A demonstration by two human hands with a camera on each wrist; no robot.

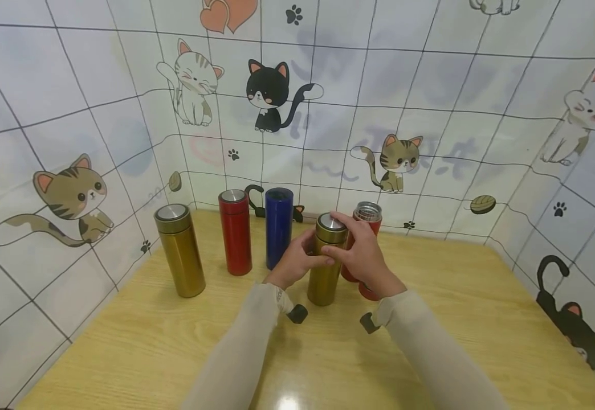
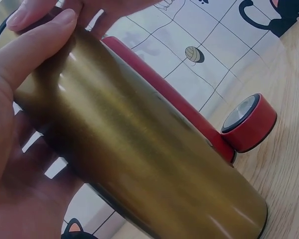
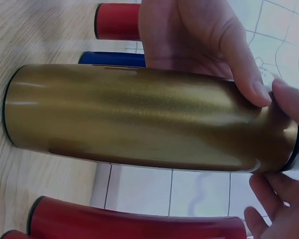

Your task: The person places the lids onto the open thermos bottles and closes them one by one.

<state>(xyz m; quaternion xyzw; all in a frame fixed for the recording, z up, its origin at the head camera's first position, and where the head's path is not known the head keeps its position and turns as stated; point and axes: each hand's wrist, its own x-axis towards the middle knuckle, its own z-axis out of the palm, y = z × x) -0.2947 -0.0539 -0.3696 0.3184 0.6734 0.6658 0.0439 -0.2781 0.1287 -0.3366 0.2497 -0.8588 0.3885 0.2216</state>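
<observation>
A gold thermos (image 1: pixel 323 279) stands upright on the table in front of me, its silver-topped lid (image 1: pixel 331 221) on. My left hand (image 1: pixel 297 262) wraps round its upper body from the left, thumb across the front. From the right, my right hand (image 1: pixel 363 250) grips the top, with fingers at the lid and thumb near the neck. In the left wrist view the gold body (image 2: pixel 139 129) fills the middle. Behind my right hand is a red thermos (image 1: pixel 368 212) with its threaded mouth bare. A red lid (image 2: pixel 249 124) lies on the table beside that thermos's base.
To the left stand another gold thermos (image 1: pixel 182 256), a lidded red thermos (image 1: pixel 236 239) and a blue thermos (image 1: pixel 278 228). They share a wood-patterned table (image 1: pixel 174 353). Behind it hangs a cat-printed grid sheet (image 1: pixel 431 80), which also covers both sides.
</observation>
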